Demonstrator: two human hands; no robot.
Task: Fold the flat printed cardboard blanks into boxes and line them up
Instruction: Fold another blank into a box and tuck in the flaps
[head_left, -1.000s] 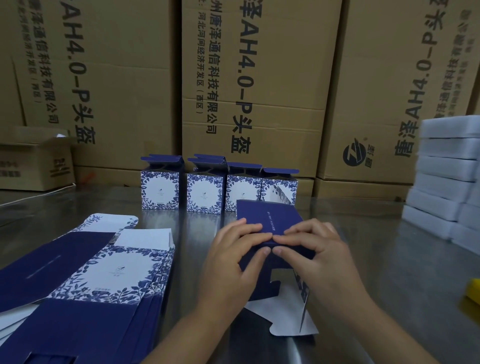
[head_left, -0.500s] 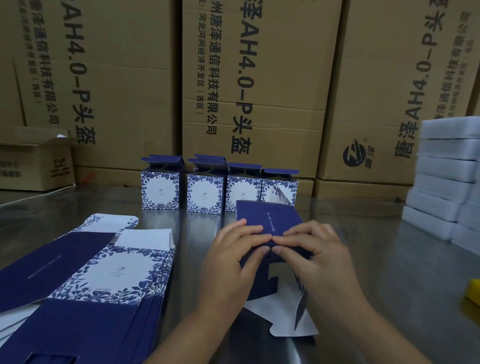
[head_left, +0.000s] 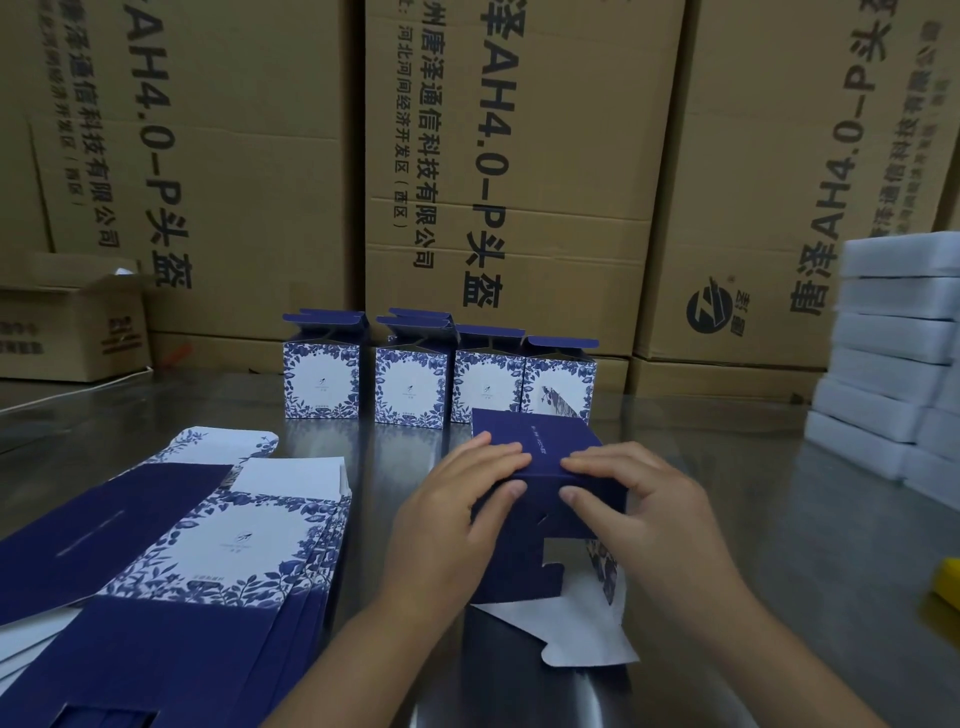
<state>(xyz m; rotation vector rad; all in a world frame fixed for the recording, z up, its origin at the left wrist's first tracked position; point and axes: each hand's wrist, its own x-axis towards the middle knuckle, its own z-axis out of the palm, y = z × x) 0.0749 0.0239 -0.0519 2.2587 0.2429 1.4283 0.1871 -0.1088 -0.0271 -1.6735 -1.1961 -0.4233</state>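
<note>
Since half a second ago the fingertips of the two hands, which met at the middle of the fold, have drawn slightly apart, and the dark blue front panel now shows between the thumbs.

Nearest, at the counter's (head_left: 753, 519) near left corner, lies a fanned stack of flat blanks (head_left: 171, 571), dark blue panels alternating with white ones bordered in blue leaves. To the right of it, near the middle of the near edge, a white flap (head_left: 582, 634) of the half-folded box (head_left: 540, 441) lies flat on the steel.

The left hand (head_left: 457, 519) and the right hand (head_left: 649, 514) each pinch the box's upper crease, fingers laid on the top panel, thumbs pressed on the front face. The box stands in the middle of the counter, its top panel sloping away from the person.

A yellow object (head_left: 948, 584) shows only partly at the right edge.

Beyond the hands, toward the far edge, four folded boxes (head_left: 322, 382) stand in a row with their top flaps up; the left one is apart from the other three, which touch.

At the far right corner sit stacked white packs (head_left: 893, 353). A small carton (head_left: 72, 332) sits at the far left, and tall printed cartons (head_left: 519, 156) form a wall behind the counter.
</note>
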